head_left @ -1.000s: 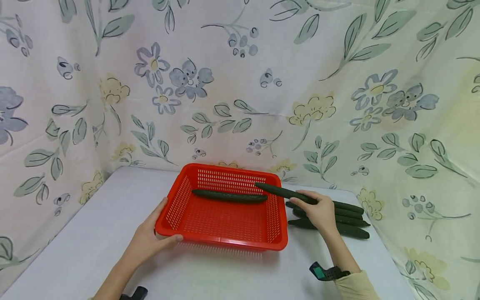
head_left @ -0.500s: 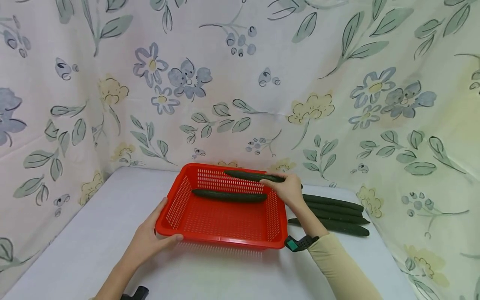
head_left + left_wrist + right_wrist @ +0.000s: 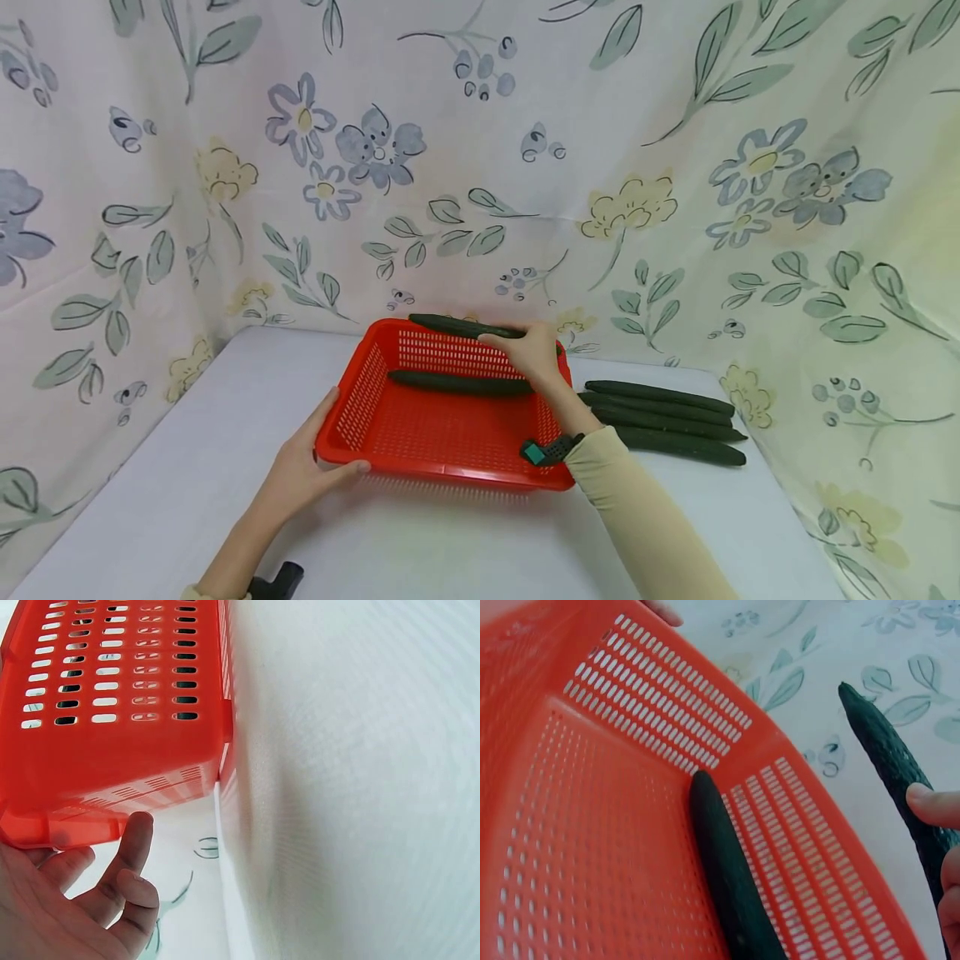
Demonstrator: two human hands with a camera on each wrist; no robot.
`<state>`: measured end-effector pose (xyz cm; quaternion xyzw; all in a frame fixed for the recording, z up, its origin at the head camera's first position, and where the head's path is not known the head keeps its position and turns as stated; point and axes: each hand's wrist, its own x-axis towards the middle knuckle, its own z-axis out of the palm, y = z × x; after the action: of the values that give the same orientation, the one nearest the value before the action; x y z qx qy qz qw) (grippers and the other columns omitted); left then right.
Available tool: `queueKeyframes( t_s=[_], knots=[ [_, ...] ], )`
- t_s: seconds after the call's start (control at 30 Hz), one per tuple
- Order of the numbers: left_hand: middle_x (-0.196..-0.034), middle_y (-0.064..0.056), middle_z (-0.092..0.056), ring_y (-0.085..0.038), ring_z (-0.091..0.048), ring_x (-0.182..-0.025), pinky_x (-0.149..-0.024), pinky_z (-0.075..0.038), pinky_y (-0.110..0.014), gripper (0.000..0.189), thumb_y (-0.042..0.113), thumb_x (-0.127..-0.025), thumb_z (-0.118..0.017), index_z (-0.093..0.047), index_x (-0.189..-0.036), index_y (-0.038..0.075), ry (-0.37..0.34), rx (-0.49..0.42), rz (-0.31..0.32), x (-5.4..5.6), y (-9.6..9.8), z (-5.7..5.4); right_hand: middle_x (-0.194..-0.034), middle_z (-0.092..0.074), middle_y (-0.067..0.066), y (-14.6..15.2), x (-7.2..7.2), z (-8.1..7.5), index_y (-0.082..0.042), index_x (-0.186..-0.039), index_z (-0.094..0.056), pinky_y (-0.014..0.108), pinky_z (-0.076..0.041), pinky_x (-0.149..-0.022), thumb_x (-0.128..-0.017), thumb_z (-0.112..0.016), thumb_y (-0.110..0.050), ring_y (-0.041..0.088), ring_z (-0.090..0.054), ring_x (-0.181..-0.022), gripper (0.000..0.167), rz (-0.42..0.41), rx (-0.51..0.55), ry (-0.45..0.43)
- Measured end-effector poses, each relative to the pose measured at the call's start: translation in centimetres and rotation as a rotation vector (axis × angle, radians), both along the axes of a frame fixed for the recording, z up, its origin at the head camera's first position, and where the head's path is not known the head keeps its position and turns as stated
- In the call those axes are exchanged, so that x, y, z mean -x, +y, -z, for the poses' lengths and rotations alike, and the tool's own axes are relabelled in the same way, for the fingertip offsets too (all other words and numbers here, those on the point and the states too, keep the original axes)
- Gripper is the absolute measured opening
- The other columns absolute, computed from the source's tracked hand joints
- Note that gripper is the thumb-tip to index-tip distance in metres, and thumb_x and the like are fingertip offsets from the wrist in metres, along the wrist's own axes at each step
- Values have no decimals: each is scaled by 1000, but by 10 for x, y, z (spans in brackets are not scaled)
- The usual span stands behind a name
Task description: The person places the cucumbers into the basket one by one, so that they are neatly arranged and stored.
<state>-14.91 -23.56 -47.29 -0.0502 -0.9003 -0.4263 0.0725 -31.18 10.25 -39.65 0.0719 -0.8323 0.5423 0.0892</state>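
Observation:
A red perforated plastic basket point(image 3: 442, 473) sits on the white table. One dark green cucumber point(image 3: 461, 383) lies inside, along its far wall; the right wrist view shows this inner cucumber point(image 3: 724, 862) too. My left hand point(image 3: 303, 467) grips the basket at its near left corner, thumb along the front rim. In the left wrist view, fingers point(image 3: 135, 844) reach along the rim. My right hand point(image 3: 536, 354) pinches a second cucumber point(image 3: 450, 325) over the basket's back rim. From the right wrist, this cucumber point(image 3: 885, 742) appears beyond the wall, thumb on its side.
Several more cucumbers point(image 3: 667, 418) lie side by side on the table point(image 3: 187, 467), right of the basket. A floral cloth point(image 3: 480, 275) hangs behind the table and down its sides.
My right hand has carried its cucumber leftward from above the other cucumbers on the right to the basket's back rim. The left hand keeps its place on the basket.

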Motion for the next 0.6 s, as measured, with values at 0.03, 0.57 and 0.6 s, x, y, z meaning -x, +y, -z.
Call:
queueKeyframes(
  t_s=[0.03,0.57,0.6],
  knots=[
    [-172,-20,-31,-48,-43,-147,-101,-55,-66,120,50,-82,-90,-14,-172,26,-1,-5,3,0,0,0,-126,-75,10,-2,0,0,-9,-114,-84,47,-52,-106,-80,-95,-30,26,-63,-121,41,-3,19,-7],
    [-172,-18,-31,-46,-44,-147,-103,-54,-66,120,49,-82,-90,-14,-172,27,-7,-27,10,-1,-1,-2,-119,-77,7,-18,7,10,-7,-113,-83,45,-53,-101,-81,-94,-30,25,-61,-114,41,8,19,-83],
    [-172,-18,-31,-46,-44,-147,-103,-53,-67,120,49,-82,-90,-14,-172,27,-6,-25,10,-1,-1,-1,-120,-77,7,-19,8,12,-8,-113,-84,44,-53,-101,-81,-94,-30,25,-61,-114,40,14,10,-94]
  ],
)
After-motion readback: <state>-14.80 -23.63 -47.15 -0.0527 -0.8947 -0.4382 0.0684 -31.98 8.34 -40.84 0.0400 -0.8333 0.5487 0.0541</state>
